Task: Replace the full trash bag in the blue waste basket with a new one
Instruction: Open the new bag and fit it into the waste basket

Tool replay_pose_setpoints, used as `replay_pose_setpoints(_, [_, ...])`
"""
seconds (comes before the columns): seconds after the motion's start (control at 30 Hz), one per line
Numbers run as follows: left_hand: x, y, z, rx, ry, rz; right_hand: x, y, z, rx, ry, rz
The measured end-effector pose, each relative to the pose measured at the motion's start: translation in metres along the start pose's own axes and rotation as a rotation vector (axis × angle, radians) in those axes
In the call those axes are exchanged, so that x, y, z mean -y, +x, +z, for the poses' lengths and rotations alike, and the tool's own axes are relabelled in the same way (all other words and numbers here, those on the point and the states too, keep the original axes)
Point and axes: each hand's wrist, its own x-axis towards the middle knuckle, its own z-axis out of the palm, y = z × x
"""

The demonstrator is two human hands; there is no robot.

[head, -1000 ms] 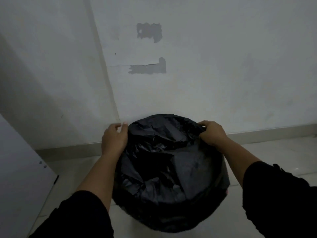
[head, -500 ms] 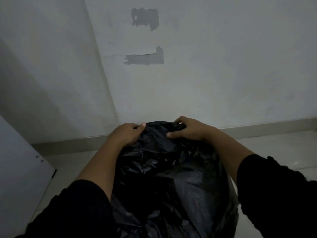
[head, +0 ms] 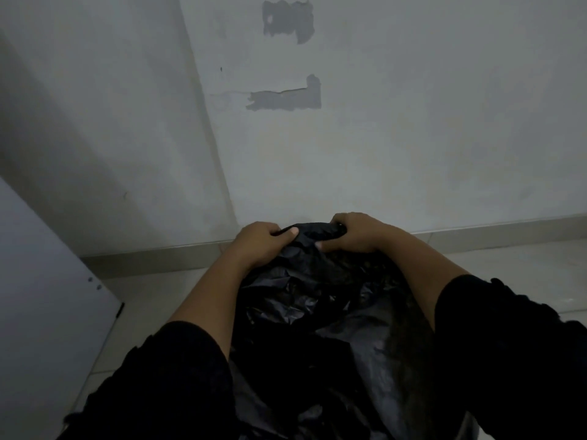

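You were working in dim, flat light with a grey-green cast and no visible source. A broad soft shadow lay across the left wall (head: 95,128), and the black trash bag (head: 333,312) showed only faint sheen on its creases. The wide lens bent the baseboard (head: 492,231) and corner lines, and detail was soft and noisy.

Dim, flat light; white plaster wall (head: 413,138) directly beyond the grip; two grey patches of bare plaster above it, the upper patch (head: 287,20) blocky, the lower patch (head: 284,98) long and low; wall corner (head: 206,122) slanting down to the grip's left; pale skirting (head: 495,231) along the wall foot; light tiled floor (head: 514,271) to the right; white panel (head: 47,296) with small screws far left.
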Motion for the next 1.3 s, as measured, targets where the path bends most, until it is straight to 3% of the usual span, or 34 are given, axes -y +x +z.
replay_pose_setpoints(0.27, [-0.003, 0.0, 0.002, -0.021, 0.157, 0.059, 0.0, 0.002, 0.006, -0.071, -0.175, -0.081])
replay_pose_setpoints(0.47, [0.002, 0.003, 0.0, -0.056, 0.137, 0.001, -0.003, 0.0, 0.008, -0.144, -0.085, -0.038])
replay_pose_setpoints(0.67, [0.009, 0.003, -0.006, 0.05, 0.021, -0.135, -0.007, 0.0, 0.011, -0.159, -0.107, 0.019])
replay_pose_setpoints(0.9, [0.015, 0.002, -0.008, 0.08, -0.068, -0.112, -0.007, -0.002, 0.003, -0.077, -0.064, 0.004])
replay_pose_setpoints(1.0, [0.014, -0.001, -0.006, 0.074, -0.086, -0.067, 0.0, -0.002, 0.0, 0.017, 0.104, 0.002])
replay_pose_setpoints(1.13, [0.012, -0.002, -0.003, 0.028, -0.072, 0.002, 0.014, 0.001, 0.011, -0.063, 0.111, -0.142])
replay_pose_setpoints(1.3, [0.012, -0.002, -0.002, 0.041, -0.185, -0.008, 0.02, 0.004, 0.016, -0.119, -0.052, -0.108])
